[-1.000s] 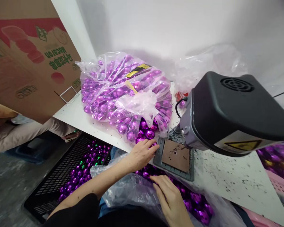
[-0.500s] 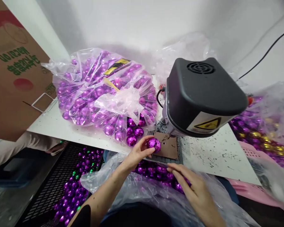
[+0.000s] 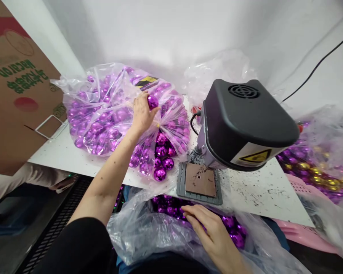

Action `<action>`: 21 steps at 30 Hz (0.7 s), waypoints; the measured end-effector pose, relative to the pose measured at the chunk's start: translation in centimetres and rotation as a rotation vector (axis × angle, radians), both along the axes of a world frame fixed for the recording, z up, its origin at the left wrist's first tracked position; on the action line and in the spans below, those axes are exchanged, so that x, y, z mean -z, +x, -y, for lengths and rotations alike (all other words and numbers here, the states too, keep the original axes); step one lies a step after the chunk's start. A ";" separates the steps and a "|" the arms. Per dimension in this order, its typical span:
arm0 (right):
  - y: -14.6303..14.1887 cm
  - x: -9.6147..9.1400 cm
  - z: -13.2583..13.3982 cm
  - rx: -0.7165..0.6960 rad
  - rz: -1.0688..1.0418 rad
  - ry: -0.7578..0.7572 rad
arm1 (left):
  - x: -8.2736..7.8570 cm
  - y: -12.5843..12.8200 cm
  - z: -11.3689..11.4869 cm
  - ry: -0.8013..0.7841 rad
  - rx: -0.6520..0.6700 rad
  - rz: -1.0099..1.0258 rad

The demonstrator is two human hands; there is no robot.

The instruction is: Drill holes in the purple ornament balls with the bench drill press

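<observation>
A shiny purple faceted ball (image 3: 153, 102) is pinched between the fingers and thumb of my left hand (image 3: 142, 113). This hand is raised over a large clear plastic bag (image 3: 103, 125) packed with similar balls, lying on the white table. My right hand (image 3: 207, 230) is low over an opened clear bag (image 3: 148, 238) on my lap, fingers stretched across the purple balls (image 3: 167, 207) in it; no ball shows in its grasp. Several uncovered purple balls (image 3: 160, 174) lie at the big bag's mouth. Beside them is a brown work plate (image 3: 200, 180) with a small hole.
A black machine head (image 3: 248, 118) with a warning label overhangs the plate. Dark shavings speckle the white table (image 3: 260, 194). A cardboard box (image 3: 20, 95) stands at left. At right are a pink basket (image 3: 305, 232) and bagged purple and gold balls (image 3: 326, 171). A person's leg (image 3: 28, 180) shows at far left.
My left hand has carried the purple ball from the plate up and left, over the big bag. My right hand has moved left and down over the balls in the lap bag.
</observation>
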State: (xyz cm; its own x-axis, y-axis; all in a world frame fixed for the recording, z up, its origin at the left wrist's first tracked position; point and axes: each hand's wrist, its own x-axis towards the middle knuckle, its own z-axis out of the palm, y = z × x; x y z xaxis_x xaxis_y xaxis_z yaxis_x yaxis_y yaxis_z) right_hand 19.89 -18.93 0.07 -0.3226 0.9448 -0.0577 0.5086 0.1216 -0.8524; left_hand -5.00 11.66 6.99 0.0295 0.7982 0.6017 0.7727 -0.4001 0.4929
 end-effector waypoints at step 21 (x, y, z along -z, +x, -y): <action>5.5 -0.8 0.1 0.232 0.006 -0.044 | 9.8 10.3 20.1 -1.072 0.566 1.172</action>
State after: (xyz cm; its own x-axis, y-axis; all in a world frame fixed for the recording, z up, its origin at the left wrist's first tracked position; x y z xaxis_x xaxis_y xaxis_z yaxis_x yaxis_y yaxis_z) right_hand 25.42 -19.00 0.82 -0.0963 0.9901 -0.1019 0.5237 -0.0366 -0.8511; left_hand 5.30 -8.40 -2.85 0.3969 0.8794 -0.2629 -0.2942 0.3932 0.8711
